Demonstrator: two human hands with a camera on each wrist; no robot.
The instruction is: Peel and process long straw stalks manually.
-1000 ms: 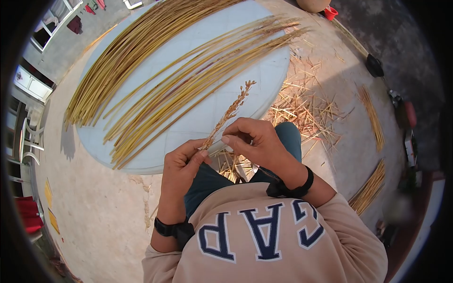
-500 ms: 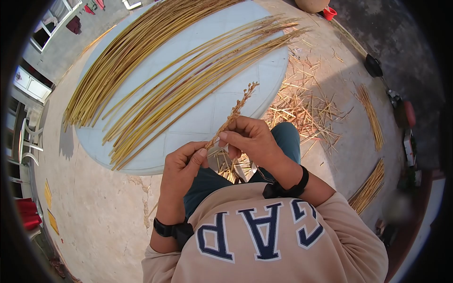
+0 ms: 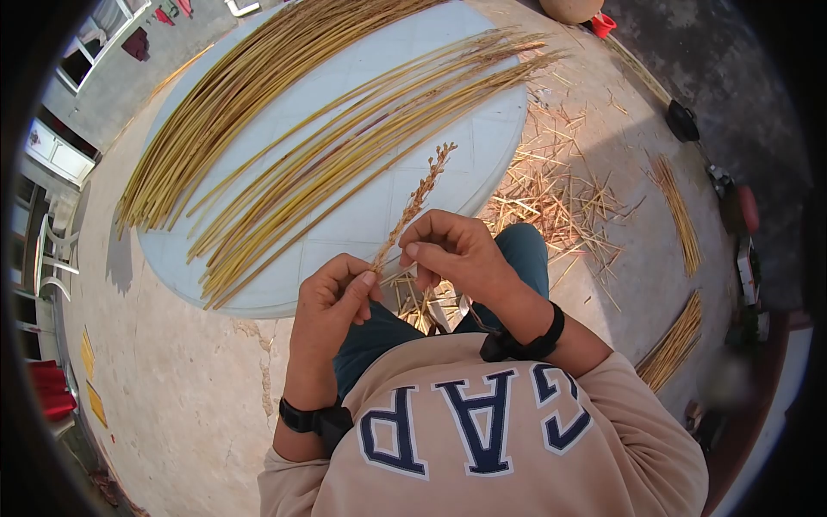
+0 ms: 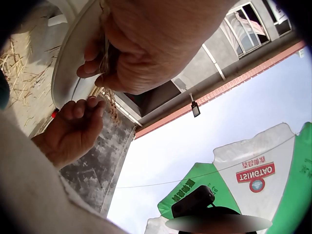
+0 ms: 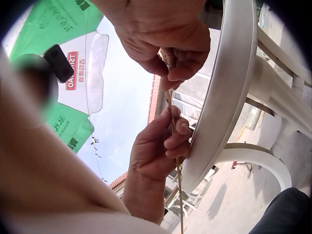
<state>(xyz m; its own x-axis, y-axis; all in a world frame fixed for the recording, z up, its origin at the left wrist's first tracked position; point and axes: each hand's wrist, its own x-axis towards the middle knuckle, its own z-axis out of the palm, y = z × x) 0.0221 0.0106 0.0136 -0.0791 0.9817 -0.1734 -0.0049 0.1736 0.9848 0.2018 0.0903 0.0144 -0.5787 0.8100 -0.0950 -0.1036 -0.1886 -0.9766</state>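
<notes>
A dry brown seed head (image 3: 415, 200) stands up from my left hand (image 3: 332, 297), whose thumb and forefinger pinch its base. Below that hand, the right wrist view shows a thin pale stalk (image 5: 180, 204) hanging down. My right hand (image 3: 461, 258) is just right of the seed head, with fingers curled and thumb near the forefinger. In the left wrist view a fine dark line (image 4: 76, 89) shows between the hands; I cannot tell whether the right fingers hold it. Long yellow-brown stalks (image 3: 319, 185) lie in a loose row on the round pale table (image 3: 284, 267).
A thick bundle of stalks (image 3: 233, 95) covers the table's far left side. Broken straw (image 3: 560, 194) litters the ground to the right. Two small bundles lie farther right, one a sheaf (image 3: 672, 345) near the elbow. The table's rim is close ahead of the hands.
Half a second ago the right fingertips were against the seed head; now they are slightly apart from it. Its tip has swung left. The left hand keeps its pinch, and the stalks lie unmoved.
</notes>
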